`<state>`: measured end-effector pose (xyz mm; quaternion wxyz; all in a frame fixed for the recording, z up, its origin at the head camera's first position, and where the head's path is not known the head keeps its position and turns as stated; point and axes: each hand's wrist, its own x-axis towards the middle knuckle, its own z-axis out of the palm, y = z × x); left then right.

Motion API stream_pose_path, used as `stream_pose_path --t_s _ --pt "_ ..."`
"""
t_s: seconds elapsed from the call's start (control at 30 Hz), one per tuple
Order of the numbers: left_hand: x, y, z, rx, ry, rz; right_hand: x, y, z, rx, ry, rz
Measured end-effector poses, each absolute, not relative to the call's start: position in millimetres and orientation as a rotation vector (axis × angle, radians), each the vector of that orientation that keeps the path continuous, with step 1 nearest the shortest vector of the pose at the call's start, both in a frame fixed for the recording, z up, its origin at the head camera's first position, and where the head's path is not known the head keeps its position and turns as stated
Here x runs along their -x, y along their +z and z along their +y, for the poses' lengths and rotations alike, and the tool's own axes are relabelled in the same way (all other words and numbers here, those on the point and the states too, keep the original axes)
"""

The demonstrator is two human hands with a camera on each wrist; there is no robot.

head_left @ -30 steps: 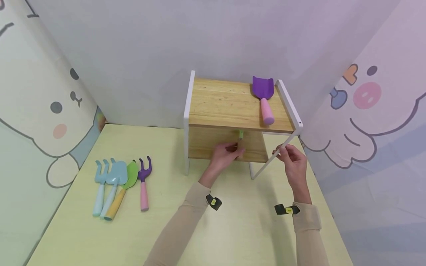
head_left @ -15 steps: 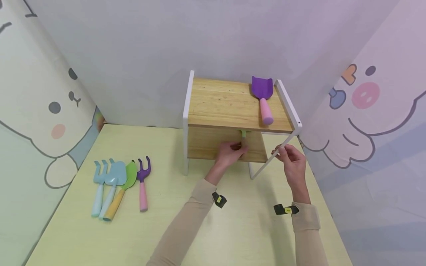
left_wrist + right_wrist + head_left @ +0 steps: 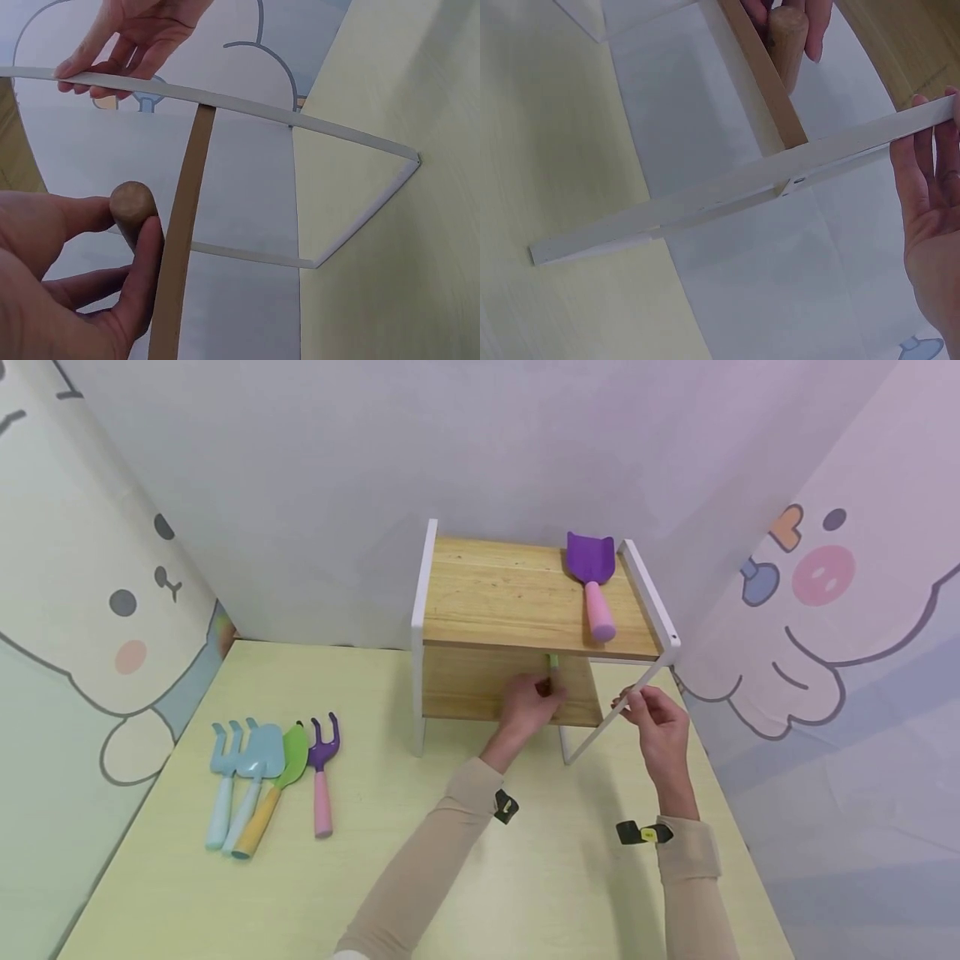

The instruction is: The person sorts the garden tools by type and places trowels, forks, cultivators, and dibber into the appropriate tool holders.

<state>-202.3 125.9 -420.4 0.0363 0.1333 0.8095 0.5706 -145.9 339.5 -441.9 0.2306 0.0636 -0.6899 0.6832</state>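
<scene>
A two-tier wooden shelf [image 3: 510, 593] with white side frames stands on the table. My left hand [image 3: 528, 703] reaches between its boards and, in the left wrist view, pinches the round brown handle [image 3: 133, 204] of a small garden tool just above the lower board [image 3: 180, 247]. In the head view, a bit of the tool's green neck [image 3: 553, 662] shows; its head is hidden under the top board. My right hand [image 3: 660, 727] holds the slanted white bar [image 3: 855, 142] of the shelf's right side between thumb and fingers.
On the top board lies a purple shovel [image 3: 591, 560] with a pink handle. Left on the table lie a light-blue fork [image 3: 222, 802], a light-blue shovel [image 3: 262, 752], a green trowel [image 3: 297, 756] with a yellow handle, and a purple fork [image 3: 322, 785]. Printed cloth walls surround the table.
My left hand has shifted to the right along the lower tier with the garden tool in its fingers. My right hand stays on the white bar.
</scene>
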Motion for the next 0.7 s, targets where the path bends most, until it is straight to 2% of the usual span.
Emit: stream_pose_path --t_s 0.7 --pt "193.8 -423.8 127.0 -0.456 1.864 2.554 145.1 -440.9 338.5 -0.172 1.886 -1.887"
